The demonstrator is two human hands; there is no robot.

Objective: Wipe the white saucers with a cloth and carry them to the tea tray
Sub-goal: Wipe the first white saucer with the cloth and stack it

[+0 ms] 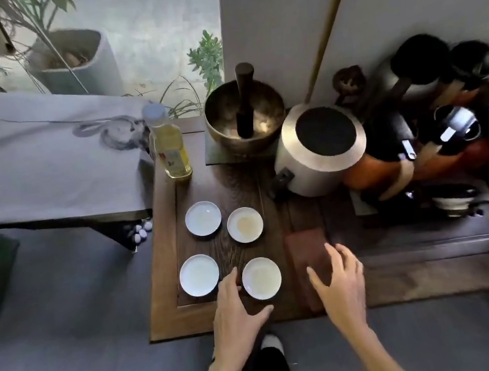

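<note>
Several white saucers sit on a dark wooden table (172, 308): far left (203, 218), far right (245, 225), near left (199, 275) and near right (261, 278). My left hand (235, 306) is open, its fingers spread around the left and front rim of the near right saucer. My right hand (339, 279) hovers open over a folded brown cloth (307, 252) lying to the right of the saucers. Neither hand holds anything.
A bottle of yellow liquid (168, 145) stands at the table's far left. Behind are a brass bowl with a striker (244, 116), a metal canister (323, 149) and dark kettles and tea ware (448, 125) on the right. A cloth-covered table (38, 160) is at left.
</note>
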